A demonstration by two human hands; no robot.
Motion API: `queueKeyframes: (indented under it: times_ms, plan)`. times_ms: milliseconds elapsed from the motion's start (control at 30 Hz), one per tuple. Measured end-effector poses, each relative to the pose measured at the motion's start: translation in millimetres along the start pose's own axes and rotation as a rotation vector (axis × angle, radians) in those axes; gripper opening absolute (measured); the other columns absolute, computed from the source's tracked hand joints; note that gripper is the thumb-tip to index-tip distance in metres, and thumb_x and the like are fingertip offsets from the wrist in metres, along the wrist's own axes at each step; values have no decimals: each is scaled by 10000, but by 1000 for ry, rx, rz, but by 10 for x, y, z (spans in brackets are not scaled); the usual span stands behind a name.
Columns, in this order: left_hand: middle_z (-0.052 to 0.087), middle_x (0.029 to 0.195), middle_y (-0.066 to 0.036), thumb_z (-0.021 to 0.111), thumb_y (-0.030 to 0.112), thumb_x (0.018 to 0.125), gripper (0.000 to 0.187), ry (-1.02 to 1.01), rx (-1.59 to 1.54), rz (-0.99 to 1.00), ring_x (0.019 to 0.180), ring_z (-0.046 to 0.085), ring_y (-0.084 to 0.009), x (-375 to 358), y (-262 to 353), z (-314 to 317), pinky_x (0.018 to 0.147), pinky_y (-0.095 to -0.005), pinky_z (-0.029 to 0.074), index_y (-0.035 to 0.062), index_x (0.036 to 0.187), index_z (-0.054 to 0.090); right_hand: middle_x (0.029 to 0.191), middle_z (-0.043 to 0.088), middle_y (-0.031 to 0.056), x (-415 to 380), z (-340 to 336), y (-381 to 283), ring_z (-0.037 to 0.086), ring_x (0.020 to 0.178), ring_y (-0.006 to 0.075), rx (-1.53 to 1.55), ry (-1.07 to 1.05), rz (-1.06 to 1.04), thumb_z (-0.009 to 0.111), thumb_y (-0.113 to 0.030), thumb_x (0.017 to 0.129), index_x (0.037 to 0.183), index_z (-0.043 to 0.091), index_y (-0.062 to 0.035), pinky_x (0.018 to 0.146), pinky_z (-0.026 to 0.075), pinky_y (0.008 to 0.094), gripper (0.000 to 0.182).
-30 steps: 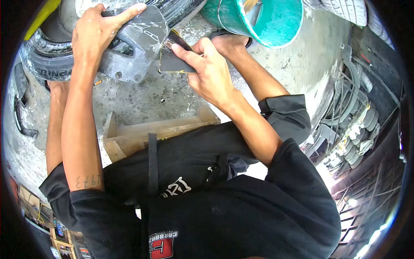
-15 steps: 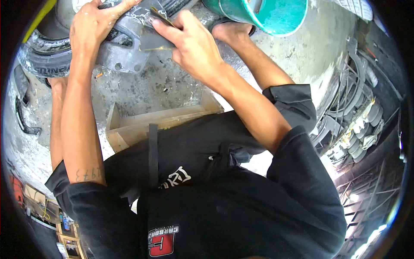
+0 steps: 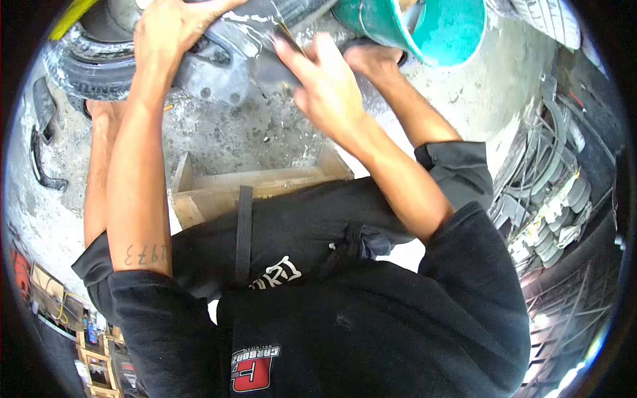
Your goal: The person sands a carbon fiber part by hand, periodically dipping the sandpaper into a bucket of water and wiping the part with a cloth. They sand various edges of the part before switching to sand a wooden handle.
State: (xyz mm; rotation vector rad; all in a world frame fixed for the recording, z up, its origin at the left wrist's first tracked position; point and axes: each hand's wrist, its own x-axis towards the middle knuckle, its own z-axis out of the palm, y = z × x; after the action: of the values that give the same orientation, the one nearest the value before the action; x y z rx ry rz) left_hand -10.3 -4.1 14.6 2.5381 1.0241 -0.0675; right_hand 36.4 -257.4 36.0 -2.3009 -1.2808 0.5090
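Note:
A wet, dark grey moulded car part (image 3: 211, 78) with round holes and pale suds lies across a tyre (image 3: 99, 63) at the top left. My left hand (image 3: 169, 30) grips the part from above, its thumb stretched along it; the fingertips are partly cut off by the top edge. My right hand (image 3: 328, 83) pinches a dark, thin folded sheet that looks like sandpaper (image 3: 286, 33), between thumb and fingers, against the part's right side. Blur hides the sheet's lower portion.
A green bucket (image 3: 451, 40) with milky residue stands beyond my right hand, near my foot. A low wooden stool (image 3: 259, 179) is by my legs. Black trim pieces (image 3: 43, 146) lie on the floor at left; stacked parts (image 3: 551, 219) pile up at right.
The whole view has shifted, so hands, part and bucket appear further right. My right hand, still pinching the sheet, sits slightly lower and further right against the part. My left hand keeps its grip.

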Motion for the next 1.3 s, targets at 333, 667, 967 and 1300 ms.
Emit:
queueKeyframes:
  times_ms: [333,667,967,1300]
  plan:
    - [676,1150,-343,779,788,609,1077,-94,-90,-69,1130,674,-428,75,-13,-5,977,-444,519,-122,1175,663,951,542,151,133,33,21,593,853,344,8,172,-124,679,52,709,1367,651,-146,744,517,433,688]
    - [631,1324,-332,685,881,634,1236,-117,22,11,1286,611,-405,169,-171,94,1111,-441,448,-101,1376,586,945,645,113,-7,-370,183,638,893,303,99,247,43,689,7,806,1205,757,-169,832,530,379,442]
    - [647,1281,-347,693,886,624,1238,-88,-41,-24,1260,630,-404,126,-126,101,1088,-445,466,-113,1350,601,822,607,158,236,130,-20,626,761,342,240,493,138,786,-56,724,811,715,-43,691,507,434,114]
    - [686,1208,-331,718,872,631,1155,-262,-148,-48,1175,673,-414,45,36,-104,1036,-465,499,-113,1232,667,792,563,138,240,148,12,575,833,338,-55,476,-89,764,-34,696,824,642,-32,682,480,449,177]
